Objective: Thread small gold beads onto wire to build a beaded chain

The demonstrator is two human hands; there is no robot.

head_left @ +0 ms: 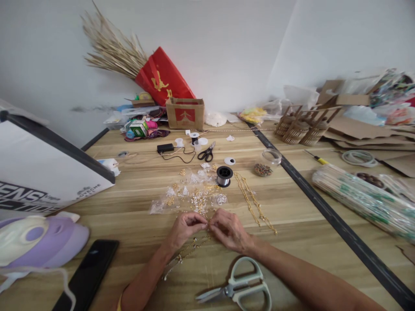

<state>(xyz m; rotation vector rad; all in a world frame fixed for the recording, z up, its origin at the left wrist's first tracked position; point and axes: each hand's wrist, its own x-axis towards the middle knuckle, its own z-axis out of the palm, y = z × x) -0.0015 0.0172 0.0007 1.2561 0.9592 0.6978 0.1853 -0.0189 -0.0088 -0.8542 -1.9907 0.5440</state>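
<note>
My left hand (186, 230) and my right hand (228, 231) meet fingertip to fingertip over the wooden table (292, 216), both pinched on a thin beaded gold chain (186, 252) that trails back toward me under the left wrist. Just beyond the fingers lies a scatter of small gold and clear findings in plastic bags (191, 194). Two loose gold chains (254, 203) lie to the right of my right hand. A spool of thin wire (224, 175) stands past the findings.
Light-handled scissors (240, 287) lie near my right forearm. A black phone (89, 274) and a purple and white mask (35, 242) sit at left, beside a white box (45, 168). Black scissors (207, 152), a bead dish (262, 169), baskets (300, 125) and bagged sticks (363, 196) lie farther off.
</note>
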